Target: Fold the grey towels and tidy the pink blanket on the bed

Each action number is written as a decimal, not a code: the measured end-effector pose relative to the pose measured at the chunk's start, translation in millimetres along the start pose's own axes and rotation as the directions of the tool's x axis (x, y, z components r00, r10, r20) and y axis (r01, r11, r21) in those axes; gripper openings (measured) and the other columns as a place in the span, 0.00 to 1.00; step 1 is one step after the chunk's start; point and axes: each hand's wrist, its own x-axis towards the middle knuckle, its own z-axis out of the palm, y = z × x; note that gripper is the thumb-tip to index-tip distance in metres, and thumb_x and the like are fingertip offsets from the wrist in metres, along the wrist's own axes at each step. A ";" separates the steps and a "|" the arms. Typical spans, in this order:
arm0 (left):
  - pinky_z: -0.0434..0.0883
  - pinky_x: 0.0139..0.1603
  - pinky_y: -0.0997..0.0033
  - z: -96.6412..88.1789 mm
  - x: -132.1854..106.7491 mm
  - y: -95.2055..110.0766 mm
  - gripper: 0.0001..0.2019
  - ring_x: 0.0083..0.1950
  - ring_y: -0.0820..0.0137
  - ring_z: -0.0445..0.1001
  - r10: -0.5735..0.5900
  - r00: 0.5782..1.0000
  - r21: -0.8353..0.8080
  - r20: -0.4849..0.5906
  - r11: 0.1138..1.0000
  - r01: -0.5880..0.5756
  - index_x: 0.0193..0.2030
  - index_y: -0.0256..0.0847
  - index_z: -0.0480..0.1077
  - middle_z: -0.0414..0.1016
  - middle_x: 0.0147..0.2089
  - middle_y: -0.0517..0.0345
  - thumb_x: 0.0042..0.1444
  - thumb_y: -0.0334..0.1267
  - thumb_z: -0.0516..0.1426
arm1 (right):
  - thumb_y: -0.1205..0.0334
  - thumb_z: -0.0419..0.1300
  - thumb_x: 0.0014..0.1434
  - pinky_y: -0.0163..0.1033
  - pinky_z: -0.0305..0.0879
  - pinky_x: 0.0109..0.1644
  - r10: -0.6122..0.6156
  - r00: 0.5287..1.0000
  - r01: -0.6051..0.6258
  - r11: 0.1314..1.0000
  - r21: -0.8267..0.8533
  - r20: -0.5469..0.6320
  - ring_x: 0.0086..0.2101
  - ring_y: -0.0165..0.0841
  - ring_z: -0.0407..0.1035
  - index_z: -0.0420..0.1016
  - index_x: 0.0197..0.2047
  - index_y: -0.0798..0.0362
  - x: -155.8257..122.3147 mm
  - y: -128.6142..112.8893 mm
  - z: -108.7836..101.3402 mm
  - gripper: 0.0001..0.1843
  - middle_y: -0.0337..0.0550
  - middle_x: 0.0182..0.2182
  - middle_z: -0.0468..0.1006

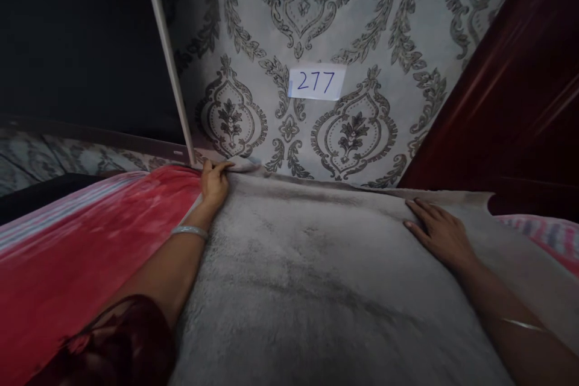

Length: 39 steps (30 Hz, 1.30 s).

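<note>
A grey plush blanket (289, 289) covers the middle of the view and reaches the foot of the wall. My left hand (214, 184) is at its far left corner, with the fingers curled over the blanket's edge and pinching it. A silver bangle (189, 231) circles that wrist. My right hand (438, 235) lies flat on the blanket's far right part, fingers spread and holding nothing. A red fleece blanket (90, 247) lies to the left of my left arm, and its edge meets the grey one.
Damask wallpaper (298, 24) rises behind the bed, with a white paper label reading 277 (316, 81) on it. A white rod (167, 54) leans at the left beside a dark panel (76, 42). A dark red wooden panel (502, 84) and pink striped cloth (547, 238) stand right.
</note>
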 end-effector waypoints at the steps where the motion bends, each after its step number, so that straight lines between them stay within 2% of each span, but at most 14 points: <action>1: 0.70 0.58 0.60 1.3 -0.4 -1.6 0.24 0.57 0.58 0.72 -0.017 1.000 0.014 -0.020 1.000 0.017 0.54 0.40 0.77 0.72 0.54 0.43 0.58 0.27 0.46 | 0.42 0.41 0.66 0.61 0.61 0.61 0.006 1.000 -0.006 1.000 -0.002 -0.003 0.61 0.53 0.61 0.63 0.69 0.49 -0.2 0.2 0.4 0.35 0.52 0.65 0.67; 5: 0.71 0.54 0.55 5.3 1.2 -11.2 0.24 0.53 0.54 0.74 -0.226 0.969 0.100 0.099 0.971 0.217 0.57 0.36 0.76 0.73 0.53 0.40 0.58 0.29 0.48 | 0.43 0.40 0.67 0.62 0.60 0.61 0.037 0.999 -0.036 0.999 -0.037 0.003 0.61 0.53 0.60 0.62 0.70 0.50 -0.7 -1.3 -0.7 0.35 0.54 0.64 0.67; 7: 0.71 0.54 0.53 5.1 3.6 -11.8 0.24 0.53 0.52 0.73 -0.256 0.961 0.116 0.104 0.963 0.243 0.58 0.34 0.74 0.74 0.54 0.39 0.58 0.32 0.48 | 0.44 0.40 0.68 0.62 0.59 0.62 0.048 0.999 -0.047 0.997 -0.056 0.023 0.62 0.52 0.59 0.61 0.70 0.50 -0.2 -4.2 -4.9 0.34 0.54 0.65 0.66; 10: 0.69 0.58 0.52 5.6 4.3 4.2 0.24 0.56 0.52 0.71 -0.100 0.994 0.097 0.047 0.991 0.095 0.59 0.37 0.73 0.74 0.55 0.41 0.61 0.38 0.47 | 0.47 0.42 0.68 0.60 0.58 0.63 0.071 0.996 -0.068 0.997 -0.048 0.055 0.63 0.50 0.59 0.62 0.70 0.49 2.1 -11.2 -16.5 0.32 0.53 0.65 0.66; 12: 0.66 0.62 0.53 8.8 -1.9 26.7 0.23 0.58 0.54 0.70 0.171 0.970 0.039 0.173 0.983 -0.180 0.58 0.40 0.74 0.76 0.54 0.45 0.61 0.44 0.48 | 0.49 0.41 0.69 0.58 0.56 0.64 0.102 0.993 -0.102 0.995 -0.009 0.062 0.62 0.48 0.61 0.67 0.67 0.50 4.3 -16.3 -25.1 0.30 0.53 0.63 0.69; 13: 0.64 0.63 0.54 11.5 -7.5 39.6 0.23 0.60 0.55 0.70 0.326 0.904 -0.013 0.277 0.942 -0.336 0.58 0.42 0.73 0.76 0.55 0.46 0.61 0.46 0.49 | 0.50 0.40 0.70 0.57 0.54 0.65 0.119 0.991 -0.120 0.993 0.011 0.062 0.61 0.47 0.62 0.70 0.65 0.51 5.2 -18.5 -28.8 0.30 0.53 0.61 0.72; 14: 0.63 0.65 0.54 14.7 -14.7 52.2 0.24 0.62 0.55 0.69 0.456 0.803 -0.071 0.383 0.882 -0.466 0.60 0.43 0.72 0.75 0.58 0.47 0.60 0.48 0.51 | 0.51 0.39 0.70 0.56 0.52 0.67 0.140 0.988 -0.142 0.990 0.021 0.056 0.60 0.46 0.63 0.72 0.63 0.51 5.7 -19.9 -31.7 0.30 0.53 0.60 0.73; 16: 0.57 0.69 0.51 22.1 -30.5 72.0 0.28 0.69 0.53 0.63 0.590 0.602 -0.158 0.538 0.772 -0.615 0.65 0.47 0.69 0.68 0.67 0.48 0.59 0.52 0.53 | 0.49 0.37 0.70 0.59 0.47 0.68 0.224 0.974 -0.224 0.975 -0.008 0.032 0.62 0.47 0.60 0.73 0.62 0.52 5.3 -19.4 -35.4 0.31 0.54 0.61 0.72; 17: 0.53 0.71 0.48 25.9 -37.5 77.7 0.30 0.72 0.53 0.58 0.599 0.542 -0.168 0.589 0.747 -0.644 0.67 0.49 0.66 0.63 0.72 0.50 0.59 0.53 0.53 | 0.47 0.37 0.70 0.61 0.47 0.68 0.295 0.955 -0.294 0.955 -0.041 0.026 0.64 0.49 0.58 0.70 0.64 0.52 4.4 -17.2 -36.2 0.33 0.55 0.63 0.69; 18: 0.49 0.72 0.46 29.5 -42.8 80.3 0.30 0.75 0.53 0.53 0.584 0.516 -0.154 0.627 0.742 -0.652 0.69 0.51 0.64 0.58 0.74 0.52 0.60 0.54 0.52 | 0.45 0.37 0.70 0.64 0.47 0.67 0.377 0.926 -0.373 0.925 -0.075 0.035 0.65 0.51 0.54 0.66 0.67 0.53 3.3 -13.6 -36.5 0.34 0.56 0.66 0.64; 22: 0.42 0.73 0.41 38.7 -44.4 70.6 0.29 0.78 0.53 0.44 0.468 0.576 -0.007 0.670 0.780 -0.626 0.72 0.53 0.58 0.49 0.77 0.55 0.65 0.51 0.44 | 0.40 0.35 0.69 0.65 0.47 0.67 0.585 0.790 -0.565 0.811 -0.153 0.186 0.68 0.51 0.48 0.56 0.73 0.52 -1.3 7.5 -36.4 0.38 0.53 0.71 0.56; 25: 0.44 0.73 0.40 41.3 -37.1 62.4 0.30 0.78 0.51 0.44 0.441 0.606 0.048 0.663 0.782 -0.621 0.73 0.51 0.56 0.49 0.77 0.53 0.66 0.51 0.44 | 0.38 0.33 0.69 0.63 0.45 0.69 0.606 0.762 -0.584 0.795 -0.164 0.228 0.69 0.51 0.45 0.54 0.74 0.51 -1.7 20.0 -35.5 0.39 0.50 0.72 0.54; 34: 0.46 0.73 0.42 53.9 -34.8 56.3 0.29 0.77 0.52 0.46 0.440 0.619 0.053 0.651 0.787 -0.615 0.73 0.54 0.56 0.49 0.77 0.56 0.65 0.51 0.46 | 0.42 0.31 0.70 0.67 0.47 0.68 0.533 0.778 -0.532 0.840 -0.104 0.331 0.71 0.50 0.41 0.44 0.76 0.47 -8.3 19.2 -48.4 0.37 0.53 0.74 0.46; 39: 0.47 0.72 0.41 54.7 -34.4 56.7 0.28 0.77 0.53 0.46 0.431 0.628 0.067 0.648 0.789 -0.610 0.73 0.54 0.56 0.49 0.77 0.57 0.66 0.49 0.45 | 0.34 0.37 0.68 0.70 0.43 0.69 0.292 0.849 -0.278 0.956 -0.099 0.440 0.72 0.51 0.36 0.44 0.76 0.35 -53.7 14.9 -70.9 0.37 0.38 0.75 0.41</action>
